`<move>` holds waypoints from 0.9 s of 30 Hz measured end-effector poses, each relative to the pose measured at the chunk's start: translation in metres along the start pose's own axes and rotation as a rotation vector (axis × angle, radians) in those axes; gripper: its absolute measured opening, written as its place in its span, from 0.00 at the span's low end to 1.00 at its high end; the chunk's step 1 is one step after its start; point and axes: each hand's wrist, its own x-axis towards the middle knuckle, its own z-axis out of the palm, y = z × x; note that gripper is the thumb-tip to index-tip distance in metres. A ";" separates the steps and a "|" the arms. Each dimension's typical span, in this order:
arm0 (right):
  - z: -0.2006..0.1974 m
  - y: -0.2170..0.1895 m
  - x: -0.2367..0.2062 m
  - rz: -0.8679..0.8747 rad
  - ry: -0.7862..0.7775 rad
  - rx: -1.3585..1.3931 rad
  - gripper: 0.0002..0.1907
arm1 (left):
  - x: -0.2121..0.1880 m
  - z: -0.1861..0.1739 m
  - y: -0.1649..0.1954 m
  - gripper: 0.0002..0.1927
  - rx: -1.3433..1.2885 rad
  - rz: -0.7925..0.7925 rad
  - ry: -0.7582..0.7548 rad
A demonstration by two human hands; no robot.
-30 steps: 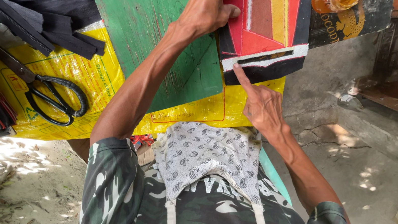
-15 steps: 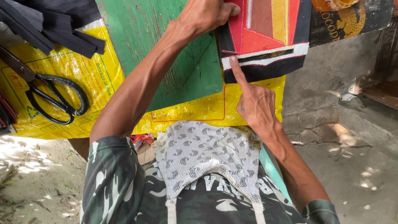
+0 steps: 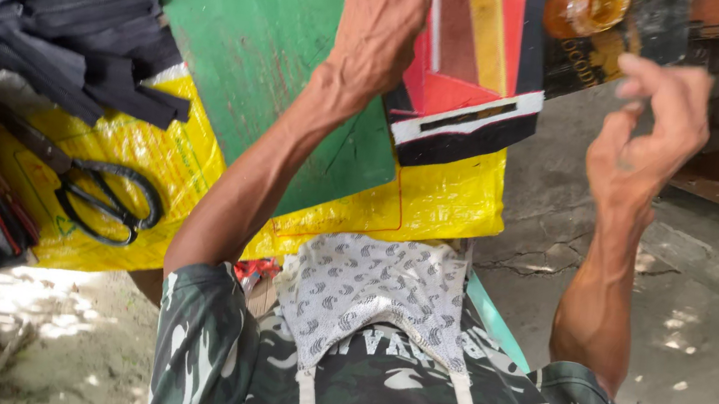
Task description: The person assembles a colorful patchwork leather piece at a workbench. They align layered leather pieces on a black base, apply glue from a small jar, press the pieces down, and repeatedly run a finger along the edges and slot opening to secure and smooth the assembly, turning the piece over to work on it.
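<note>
Left hand (image 3: 387,18) pressed flat, fingers spread, on the red printed sheet (image 3: 476,70) lying across the green board (image 3: 260,44). Right hand (image 3: 652,124) lifted off to the side, well apart from the sheet, fingers loosely curled and holding nothing (thumb and fingertips near each other). Yellow plastic (image 3: 441,207) under the board. Black scissors (image 3: 109,194) on the yellow at left, below a pile of black straps (image 3: 53,18). Patterned mask (image 3: 375,295) hanging at the chest.
</note>
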 end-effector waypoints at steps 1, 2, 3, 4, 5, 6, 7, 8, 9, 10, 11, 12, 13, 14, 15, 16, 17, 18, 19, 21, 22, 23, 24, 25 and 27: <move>-0.002 0.010 0.016 -0.038 0.004 -0.073 0.26 | 0.008 0.004 0.006 0.35 -0.056 0.040 0.034; -0.003 0.018 0.029 -0.062 -0.008 -0.118 0.26 | 0.017 0.010 0.014 0.36 -0.113 0.088 0.070; -0.004 0.026 0.042 -0.087 -0.018 -0.162 0.26 | 0.024 0.015 0.022 0.37 -0.171 0.135 0.103; -0.001 0.033 0.050 -0.101 -0.058 -0.168 0.25 | 0.029 0.020 0.029 0.39 -0.149 0.152 0.112; 0.002 0.039 0.060 -0.119 -0.099 -0.171 0.24 | 0.033 0.024 0.034 0.42 -0.122 0.166 0.124; 0.004 0.045 0.067 -0.151 -0.146 -0.240 0.26 | 0.038 0.026 0.036 0.45 -0.094 0.179 0.136; 0.007 0.050 0.071 -0.179 -0.200 -0.306 0.28 | 0.040 0.027 0.037 0.46 -0.085 0.157 0.077; 0.011 0.055 0.072 -0.207 -0.256 -0.372 0.30 | 0.040 0.028 0.037 0.47 -0.077 0.132 0.016; 0.014 0.060 0.073 -0.204 -0.287 -0.382 0.29 | 0.042 0.028 0.036 0.47 -0.069 0.107 -0.046; 0.018 0.064 0.075 -0.202 -0.318 -0.392 0.29 | 0.046 0.028 0.034 0.47 -0.050 0.088 -0.077; 0.021 0.068 0.075 -0.204 -0.350 -0.402 0.28 | 0.049 0.027 0.032 0.46 -0.031 0.066 -0.106; 0.024 0.072 0.074 -0.212 -0.347 -0.418 0.28 | 0.053 0.026 0.030 0.45 -0.011 0.042 -0.134; 0.027 0.074 0.073 -0.221 -0.341 -0.434 0.27 | 0.055 0.026 0.029 0.47 -0.024 0.023 -0.164; 0.030 0.077 0.072 -0.226 -0.338 -0.449 0.27 | 0.058 0.026 0.029 0.49 -0.039 0.004 -0.199; 0.032 0.078 0.072 -0.233 -0.339 -0.438 0.26 | 0.058 0.026 0.029 0.51 -0.056 -0.016 -0.237; 0.035 0.079 0.072 -0.236 -0.341 -0.427 0.26 | 0.058 0.026 0.029 0.51 -0.038 0.006 -0.225; 0.036 0.080 0.071 -0.238 -0.344 -0.417 0.25 | 0.059 0.026 0.029 0.52 -0.022 0.028 -0.215; 0.036 0.079 0.070 -0.207 -0.322 -0.376 0.24 | 0.059 0.027 0.028 0.52 -0.006 0.049 -0.200; 0.035 0.079 0.069 -0.180 -0.299 -0.336 0.24 | 0.059 0.027 0.028 0.51 -0.017 0.034 -0.236; 0.031 0.078 0.067 -0.111 -0.234 -0.210 0.24 | 0.062 0.027 0.024 0.49 -0.036 -0.004 -0.301; 0.024 0.078 0.063 -0.064 -0.195 -0.125 0.24 | 0.063 0.025 0.023 0.42 -0.066 0.008 -0.280; 0.019 0.078 0.060 -0.012 -0.155 -0.042 0.25 | 0.064 0.022 0.021 0.36 -0.098 0.022 -0.262; 0.017 0.078 0.058 -0.004 -0.164 -0.013 0.26 | 0.066 0.018 0.021 0.30 -0.130 0.041 -0.244; 0.015 0.078 0.056 0.007 -0.170 0.016 0.28 | 0.069 0.012 0.021 0.29 -0.222 0.079 -0.249; 0.013 0.078 0.052 0.036 -0.178 0.047 0.30 | 0.075 -0.005 0.024 0.27 -0.406 0.142 -0.263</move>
